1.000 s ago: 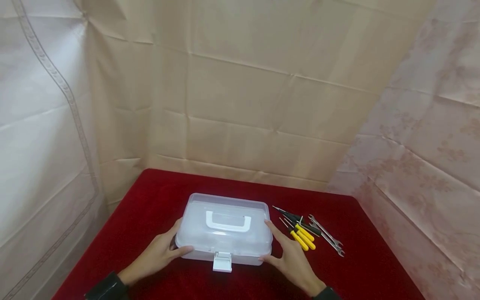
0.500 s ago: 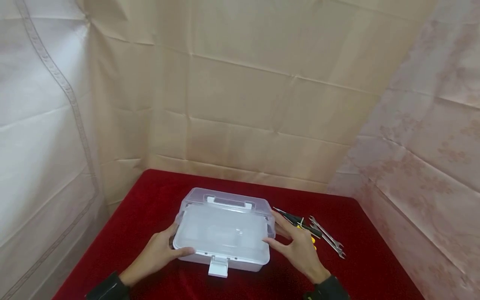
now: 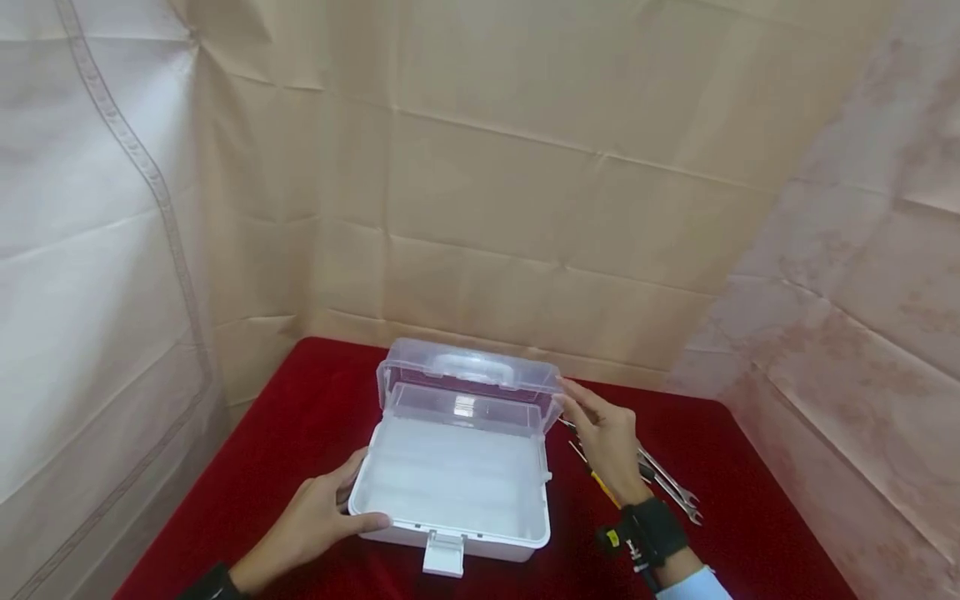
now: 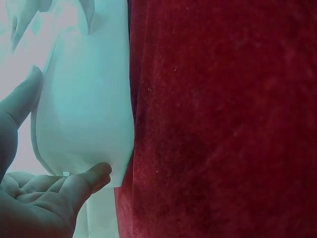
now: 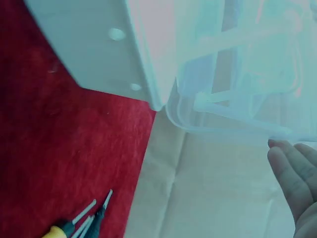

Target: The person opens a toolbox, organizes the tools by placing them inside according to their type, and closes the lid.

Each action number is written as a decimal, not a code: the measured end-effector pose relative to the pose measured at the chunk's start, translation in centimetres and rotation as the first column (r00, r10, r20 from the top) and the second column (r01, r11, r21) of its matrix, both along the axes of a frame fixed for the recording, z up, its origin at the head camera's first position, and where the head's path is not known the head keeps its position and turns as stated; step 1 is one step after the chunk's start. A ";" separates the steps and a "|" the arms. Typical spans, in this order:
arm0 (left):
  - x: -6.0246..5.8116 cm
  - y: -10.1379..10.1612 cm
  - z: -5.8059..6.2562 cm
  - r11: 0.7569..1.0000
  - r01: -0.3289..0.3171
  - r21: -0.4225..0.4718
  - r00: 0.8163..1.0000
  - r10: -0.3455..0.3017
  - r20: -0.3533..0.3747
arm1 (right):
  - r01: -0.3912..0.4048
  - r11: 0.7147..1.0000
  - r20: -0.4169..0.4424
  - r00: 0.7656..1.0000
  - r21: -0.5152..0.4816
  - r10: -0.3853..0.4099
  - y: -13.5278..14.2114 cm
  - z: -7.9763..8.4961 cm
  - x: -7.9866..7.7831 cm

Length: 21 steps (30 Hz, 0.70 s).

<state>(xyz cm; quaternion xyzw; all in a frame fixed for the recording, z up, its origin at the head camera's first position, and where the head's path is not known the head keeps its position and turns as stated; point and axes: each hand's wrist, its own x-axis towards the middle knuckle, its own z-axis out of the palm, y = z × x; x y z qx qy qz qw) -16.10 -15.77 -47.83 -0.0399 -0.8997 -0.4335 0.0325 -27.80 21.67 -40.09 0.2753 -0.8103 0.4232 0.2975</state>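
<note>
A white plastic toolbox (image 3: pixel 457 483) with a clear lid (image 3: pixel 468 367) sits on red cloth, its front latch (image 3: pixel 444 554) hanging down. The lid stands raised at the back, with a white carry handle on it. My left hand (image 3: pixel 322 508) grips the front left corner, thumb on the front rim and fingers along the side. In the left wrist view, the left thumb and fingers (image 4: pixel 96 176) press against the white wall. My right hand (image 3: pixel 607 429) holds the lid's right edge between its fingertips. In the right wrist view, the fingers (image 5: pixel 290 173) meet the lid's rim.
Right of the box, partly behind my right arm, lie wrenches (image 3: pixel 675 492) and a yellow-handled screwdriver (image 3: pixel 603 487). More screwdriver tips (image 5: pixel 91 213) show in the right wrist view. Beige cloth (image 3: pixel 480 208) hangs behind the table's back edge.
The lid has swung up and back from the closed toolbox, showing the white inside. My right hand has risen and moved back with the lid; my left hand has stayed at the front left corner.
</note>
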 end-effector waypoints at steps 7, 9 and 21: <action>0.3 0.1 -0.2 1.000 0.001 0.009 1.000 -0.001 -0.005 | 0.073 0.997 0.253 0.965 0.011 -0.073 0.0 0.0 -2.8; 0.4 0.2 -0.2 1.000 0.013 0.020 1.000 -0.013 -0.015 | 0.040 0.999 0.379 0.924 0.004 -0.039 0.1 -0.2 -3.3; 0.5 0.9 -0.3 0.997 0.065 0.048 0.998 -0.065 0.006 | -0.113 0.973 0.770 0.595 -0.201 0.229 1.5 -3.7 -5.5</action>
